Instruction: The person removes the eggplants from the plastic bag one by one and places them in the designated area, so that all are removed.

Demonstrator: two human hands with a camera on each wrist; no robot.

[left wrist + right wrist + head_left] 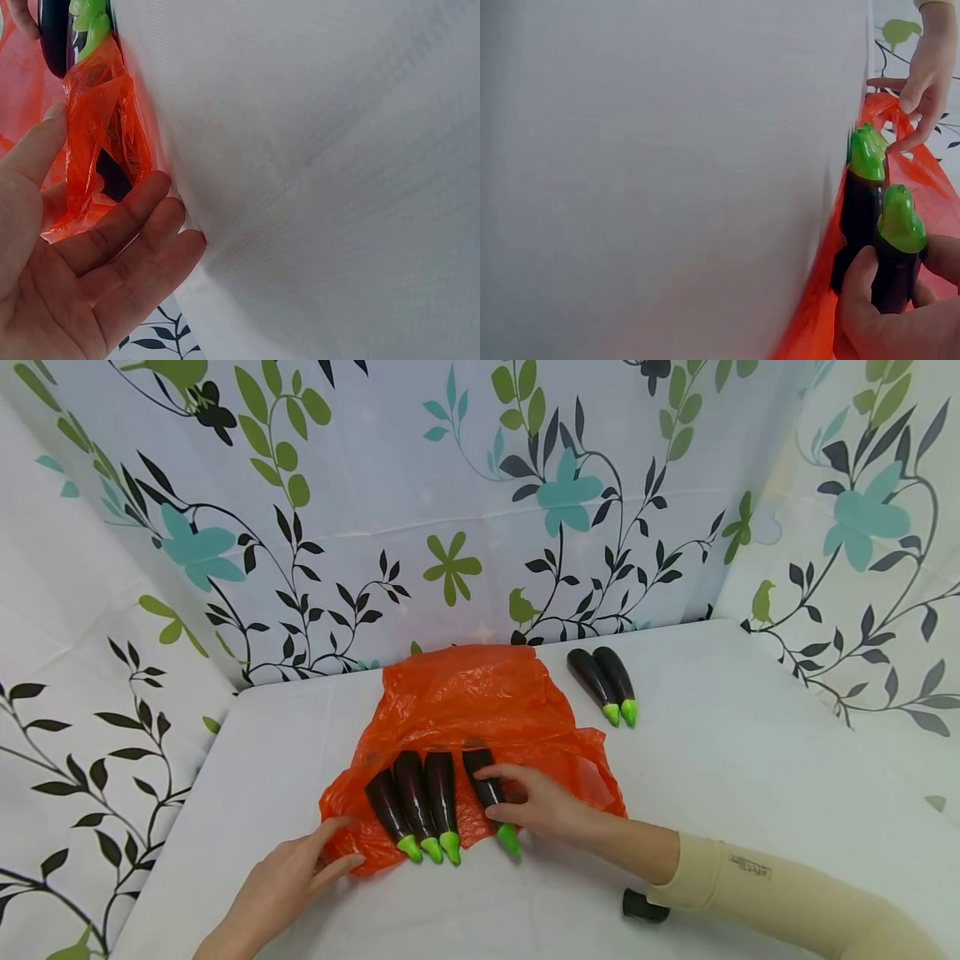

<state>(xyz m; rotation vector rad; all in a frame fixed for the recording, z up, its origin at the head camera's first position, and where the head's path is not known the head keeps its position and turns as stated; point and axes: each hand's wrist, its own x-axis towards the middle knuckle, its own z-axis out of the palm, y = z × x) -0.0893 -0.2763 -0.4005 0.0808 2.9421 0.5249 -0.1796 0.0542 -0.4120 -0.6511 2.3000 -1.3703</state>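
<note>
Three dark eggplants point(409, 802) with bright green stem ends lie side by side on an orange plastic bag point(465, 693) spread flat on the white table. My right hand point(542, 806) grips another eggplant point(484, 775) just to their right, thumb and fingers on its two sides. In the right wrist view this eggplant point(901, 225) shows its green cap beyond my thumb. My left hand point(288, 877) holds the bag's near left edge; in the left wrist view the crumpled bag edge point(94, 135) sits between the thumb and the fingers.
Two more eggplants point(602, 683) lie together on the table point(720, 760), right of the bag's far end. A small black object point(643, 906) rests by the right sleeve. Leaf-patterned curtains point(450, 468) hang behind and at both sides.
</note>
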